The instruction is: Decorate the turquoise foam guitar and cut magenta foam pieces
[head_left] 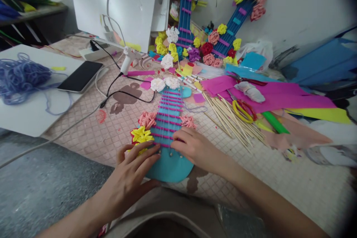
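A blue guitar-shaped craft piece (173,169) lies flat at the table's near edge. Magenta crossbars (169,122) and thin lengthwise strings run over it, with small pale beads (171,154) below them. White paper flowers (165,84) top it; pink flowers (147,119) flank it, and a yellow flower (141,135) sits at its left. My left hand (135,165) rests on its lower left side, fingers stretched out and slightly apart. On the lower right, my right hand (192,145) has bent fingers closed near the strings; what they pinch, if anything, is hidden.
A white glue gun (126,61) stands behind on a cable. Wooden sticks (234,121), yellow-handled scissors (242,111) and magenta paper (273,91) lie right. A phone (80,77) and purple yarn (23,78) are left. Two flowered guitar crafts (232,31) lean against the wall.
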`<state>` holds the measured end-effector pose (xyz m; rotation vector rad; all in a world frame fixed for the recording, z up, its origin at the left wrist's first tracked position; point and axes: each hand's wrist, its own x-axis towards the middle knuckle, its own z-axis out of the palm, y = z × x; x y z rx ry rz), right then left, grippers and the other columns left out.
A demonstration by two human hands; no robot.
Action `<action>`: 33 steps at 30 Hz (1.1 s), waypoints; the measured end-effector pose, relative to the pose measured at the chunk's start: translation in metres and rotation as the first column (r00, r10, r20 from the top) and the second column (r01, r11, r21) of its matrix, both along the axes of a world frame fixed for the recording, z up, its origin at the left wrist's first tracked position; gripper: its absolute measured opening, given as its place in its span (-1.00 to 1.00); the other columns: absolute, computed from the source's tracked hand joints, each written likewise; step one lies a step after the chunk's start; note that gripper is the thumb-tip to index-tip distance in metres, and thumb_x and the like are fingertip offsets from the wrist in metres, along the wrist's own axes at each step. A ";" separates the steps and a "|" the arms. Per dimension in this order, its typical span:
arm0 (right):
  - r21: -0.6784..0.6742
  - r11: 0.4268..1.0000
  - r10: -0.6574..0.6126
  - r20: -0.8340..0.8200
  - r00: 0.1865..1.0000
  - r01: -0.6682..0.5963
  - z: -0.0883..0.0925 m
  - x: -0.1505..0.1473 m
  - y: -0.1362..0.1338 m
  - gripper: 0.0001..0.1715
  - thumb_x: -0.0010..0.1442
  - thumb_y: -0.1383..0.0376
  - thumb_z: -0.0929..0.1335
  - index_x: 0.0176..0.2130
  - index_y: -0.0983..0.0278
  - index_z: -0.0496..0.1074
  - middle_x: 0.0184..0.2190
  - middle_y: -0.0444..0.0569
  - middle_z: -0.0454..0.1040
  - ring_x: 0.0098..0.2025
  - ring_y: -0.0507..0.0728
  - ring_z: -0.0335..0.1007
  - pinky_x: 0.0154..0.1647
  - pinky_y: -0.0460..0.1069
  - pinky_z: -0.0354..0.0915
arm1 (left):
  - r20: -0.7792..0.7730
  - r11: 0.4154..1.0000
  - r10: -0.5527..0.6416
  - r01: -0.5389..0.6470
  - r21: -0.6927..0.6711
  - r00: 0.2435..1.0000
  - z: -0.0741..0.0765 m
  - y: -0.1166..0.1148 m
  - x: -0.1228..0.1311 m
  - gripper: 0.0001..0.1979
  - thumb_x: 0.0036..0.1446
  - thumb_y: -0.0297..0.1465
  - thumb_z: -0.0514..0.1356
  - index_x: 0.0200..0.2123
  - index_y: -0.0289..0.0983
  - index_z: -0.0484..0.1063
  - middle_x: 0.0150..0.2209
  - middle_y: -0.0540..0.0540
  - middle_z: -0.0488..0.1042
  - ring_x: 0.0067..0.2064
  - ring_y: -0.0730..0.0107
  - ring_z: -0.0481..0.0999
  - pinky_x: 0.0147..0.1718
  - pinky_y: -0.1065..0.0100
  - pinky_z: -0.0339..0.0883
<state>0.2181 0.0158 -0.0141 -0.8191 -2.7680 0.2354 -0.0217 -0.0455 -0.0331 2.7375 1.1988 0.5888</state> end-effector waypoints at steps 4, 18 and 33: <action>-0.007 1.000 0.027 0.039 0.999 -0.027 0.001 -0.002 0.001 -0.84 0.29 0.38 0.23 -0.23 0.31 0.40 -0.22 0.03 0.38 -0.14 0.14 0.22 -0.13 0.05 0.27 | 0.008 1.000 0.005 -0.005 -0.009 1.000 -0.001 -0.001 0.001 -0.61 0.12 -0.24 0.23 0.00 -0.22 0.35 0.08 -0.15 0.42 0.16 0.05 0.26 0.07 0.06 -0.01; -0.106 0.989 0.101 -0.046 0.994 -0.105 0.001 0.000 0.003 -0.82 0.31 0.38 0.21 -0.28 0.29 0.38 -0.24 -0.02 0.41 -0.20 0.09 0.22 -0.15 0.01 0.25 | 0.025 0.996 -0.080 0.081 -0.038 0.997 0.001 0.002 0.008 -0.63 0.14 -0.25 0.22 -0.01 -0.25 0.33 0.08 -0.10 0.43 0.19 0.11 0.23 0.12 0.05 -0.03; -0.150 0.976 -0.166 -0.033 0.986 0.159 -0.003 -0.006 -0.032 -0.82 0.30 0.39 0.21 -0.23 0.31 0.39 -0.29 0.02 0.38 -0.16 0.17 0.23 -0.11 0.09 0.29 | -0.003 0.998 -0.041 0.041 -0.057 0.999 0.003 0.000 0.011 -0.58 0.15 -0.23 0.20 0.06 -0.23 0.33 0.07 -0.12 0.43 0.18 0.08 0.24 0.15 0.04 -0.11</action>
